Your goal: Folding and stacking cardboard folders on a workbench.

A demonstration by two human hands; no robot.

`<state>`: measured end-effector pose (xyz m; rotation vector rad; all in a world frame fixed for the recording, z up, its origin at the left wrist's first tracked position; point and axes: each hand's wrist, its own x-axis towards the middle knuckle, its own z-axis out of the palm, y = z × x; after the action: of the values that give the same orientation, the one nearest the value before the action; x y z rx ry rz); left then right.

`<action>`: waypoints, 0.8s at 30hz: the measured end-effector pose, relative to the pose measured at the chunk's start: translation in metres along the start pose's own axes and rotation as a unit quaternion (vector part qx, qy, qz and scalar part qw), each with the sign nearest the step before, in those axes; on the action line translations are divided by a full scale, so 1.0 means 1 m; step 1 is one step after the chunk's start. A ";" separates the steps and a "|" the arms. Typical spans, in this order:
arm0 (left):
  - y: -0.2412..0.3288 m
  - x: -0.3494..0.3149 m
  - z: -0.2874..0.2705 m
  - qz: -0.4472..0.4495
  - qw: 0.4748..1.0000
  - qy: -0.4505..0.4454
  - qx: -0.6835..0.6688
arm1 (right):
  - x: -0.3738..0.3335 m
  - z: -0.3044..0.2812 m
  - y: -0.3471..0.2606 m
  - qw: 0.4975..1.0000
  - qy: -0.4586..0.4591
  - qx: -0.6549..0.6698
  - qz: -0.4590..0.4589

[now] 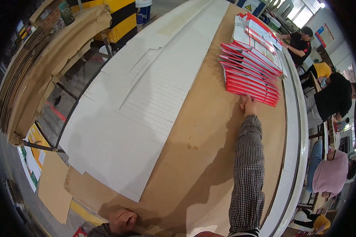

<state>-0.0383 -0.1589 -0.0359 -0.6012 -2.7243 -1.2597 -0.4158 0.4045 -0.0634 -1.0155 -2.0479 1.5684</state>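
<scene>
My right hand point(248, 106), at the end of a checked sleeve, reaches far across the table. Its fingers are closed on the near edge of a fanned stack of red-and-white folded printed sheets point(251, 73). The sheets overlap in a row, their red edges toward me. Behind them lies another pile of the same red-and-white sheets point(261, 33). My left hand point(122, 220) is curled near the table's front left edge, away from the stack, with nothing visible in it.
Brown board point(194, 150) covers the table. A long white cardboard sheet point(126, 130) with slits lies on its left part. Flat brown cardboard point(63, 51) is stacked on a rack to the left. Beyond the right edge, several people work, one point(300, 45) by the far pile.
</scene>
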 end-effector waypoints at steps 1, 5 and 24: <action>0.004 0.008 0.000 -0.013 1.000 -0.021 -0.009 | -0.005 -0.015 0.014 0.999 0.013 0.025 -0.033; 0.015 0.012 -0.008 -0.066 0.997 -0.009 -0.029 | -0.135 -0.017 0.034 0.978 -0.096 0.074 -0.170; -0.190 0.126 -0.169 -0.392 0.857 0.179 0.282 | -0.530 -0.150 0.088 0.968 -0.209 0.128 -0.053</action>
<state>-0.2422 -0.3564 -0.0308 0.7911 -2.8214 -0.4548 0.0692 0.1309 -0.0277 -0.5032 -2.0363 2.0566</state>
